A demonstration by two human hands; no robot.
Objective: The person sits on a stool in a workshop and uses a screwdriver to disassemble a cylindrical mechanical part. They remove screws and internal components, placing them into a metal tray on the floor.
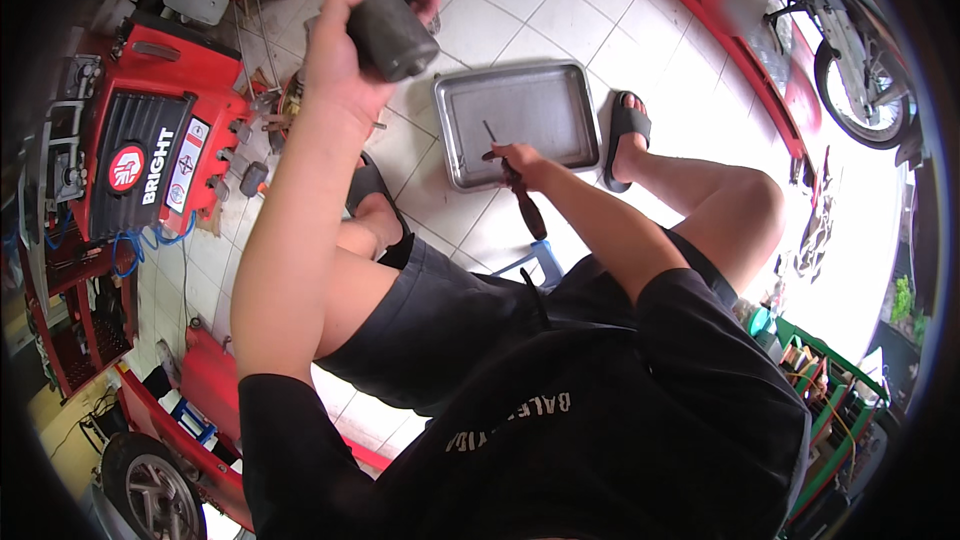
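My left hand [335,45] is raised at the upper left, its fingers wrapped around a dark grey metal cylinder [392,35]. The cylinder is tilted, with a small round boss on its lower end; its exact kind does not show. In my right hand [518,162] is a screwdriver [528,208], gripped near the middle. Its dark brown handle points back toward me, while the thin shaft reaches over the near-left part of a rectangular metal tray [590,105]. The tray rests on the tiled floor between my sandalled feet.
A red and black machine [165,140] stands at the left, near a hammer [253,180]. A blue stool [545,262] shows beneath me. Red rails edge the floor; a motorcycle wheel [850,95] is at upper right, a green rack [825,370] at lower right.
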